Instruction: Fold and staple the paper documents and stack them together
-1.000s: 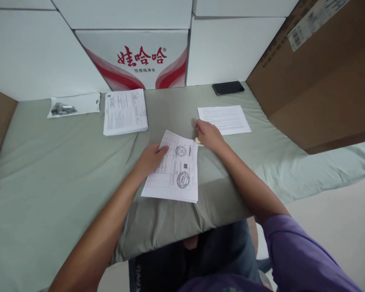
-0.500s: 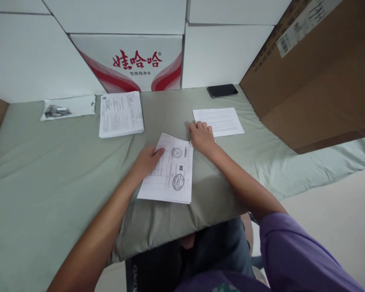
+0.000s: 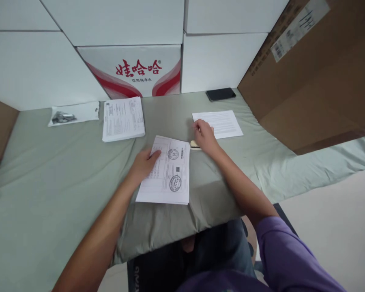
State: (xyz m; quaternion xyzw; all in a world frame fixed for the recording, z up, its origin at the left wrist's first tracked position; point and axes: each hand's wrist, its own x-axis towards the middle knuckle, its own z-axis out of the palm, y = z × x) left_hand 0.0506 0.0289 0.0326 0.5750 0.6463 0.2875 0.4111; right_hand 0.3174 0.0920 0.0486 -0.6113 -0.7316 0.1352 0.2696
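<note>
We are finding the left hand (image 3: pixel 145 164) gripping white sheets (image 3: pixel 170 178) near centre, over creased green cloth (image 3: pixel 73 174); their long axis is running near to far, leaning slightly right. The right hand (image 3: pixel 204 136) is curling beside a cream object (image 3: pixel 194 144); we are not managing to tell its grip. Far left, a plastic bag (image 3: pixel 86 114) is holding dark pieces (image 3: pixel 63 117).

Green cloth (image 3: pixel 63 170) under papers (image 3: pixel 123 119), phone (image 3: pixel 220 94)
</note>
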